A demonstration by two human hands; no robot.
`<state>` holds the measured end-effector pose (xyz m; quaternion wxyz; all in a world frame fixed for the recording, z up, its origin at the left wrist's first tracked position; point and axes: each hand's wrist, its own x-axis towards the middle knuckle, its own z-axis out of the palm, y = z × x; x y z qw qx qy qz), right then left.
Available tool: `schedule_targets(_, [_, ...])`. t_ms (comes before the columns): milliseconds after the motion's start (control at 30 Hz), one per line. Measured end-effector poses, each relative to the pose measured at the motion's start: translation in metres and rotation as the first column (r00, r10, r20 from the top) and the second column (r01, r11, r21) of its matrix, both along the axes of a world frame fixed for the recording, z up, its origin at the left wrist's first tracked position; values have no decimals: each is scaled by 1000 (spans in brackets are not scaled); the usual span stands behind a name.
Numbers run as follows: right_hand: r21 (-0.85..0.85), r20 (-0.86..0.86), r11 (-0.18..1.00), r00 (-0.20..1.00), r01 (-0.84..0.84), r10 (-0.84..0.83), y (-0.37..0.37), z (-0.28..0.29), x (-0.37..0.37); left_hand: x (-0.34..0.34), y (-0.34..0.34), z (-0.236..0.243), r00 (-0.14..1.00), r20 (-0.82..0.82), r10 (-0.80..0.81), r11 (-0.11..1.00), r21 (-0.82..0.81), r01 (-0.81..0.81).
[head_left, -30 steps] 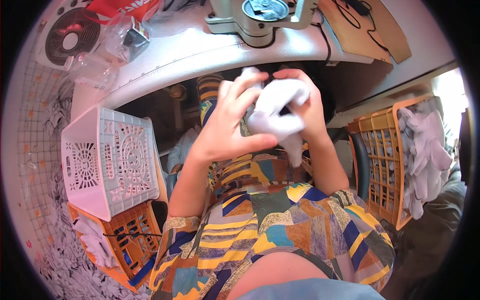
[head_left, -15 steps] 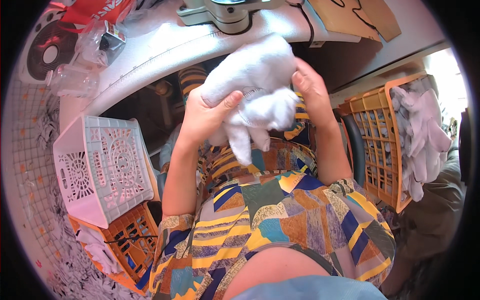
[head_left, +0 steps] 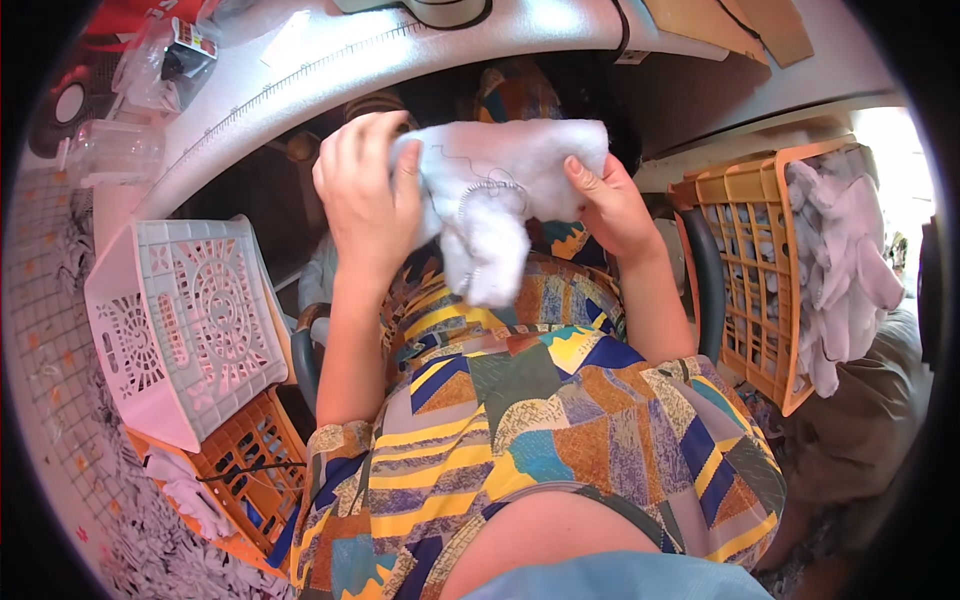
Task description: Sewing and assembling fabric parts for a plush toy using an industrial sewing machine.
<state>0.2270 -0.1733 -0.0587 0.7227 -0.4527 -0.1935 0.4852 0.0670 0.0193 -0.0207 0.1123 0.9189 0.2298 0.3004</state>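
White cloth (head_left: 497,195) held up above the lap, just under the table edge (head_left: 300,75), one lobe hanging down (loose thread visible). Left hand (head_left: 362,195) and right hand (head_left: 607,205) each pinch an upper end. White basket (head_left: 185,325) to left; orange basket (head_left: 755,270) with white cloths to right.

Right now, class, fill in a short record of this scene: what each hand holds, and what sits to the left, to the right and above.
left hand: grips the left edge of a white cloth
right hand: grips the cloth's right edge
cloth: stretched between both hands, a flap hanging down
left side: white basket resting on an orange crate
right side: orange basket with white cloths draped over it
above: white table
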Motion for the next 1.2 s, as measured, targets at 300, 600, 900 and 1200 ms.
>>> schedule_targets(300, [-84, -131, 996, 991, -13, 2, -5, -30, -18, 5, -21, -23, 947, 183, -265, 838, -443, 320])
schedule_targets(600, [-138, -112, 988, 990, 67, -83, -6, -31, -24, -17, 8, -3, 960, 225, -169, 563, -777, 281])
schedule_targets(900, [-261, -51, 895, 920, 363, -388, 10, -38, 72, -5, -24, -21, 867, 485, -117, 101, -862, 496])
schedule_targets(1200, [-608, -651, 600, 106, 520, -752, -56, -419, 226, -4, -29, -22, 869, 491, -61, 2, -870, 492])
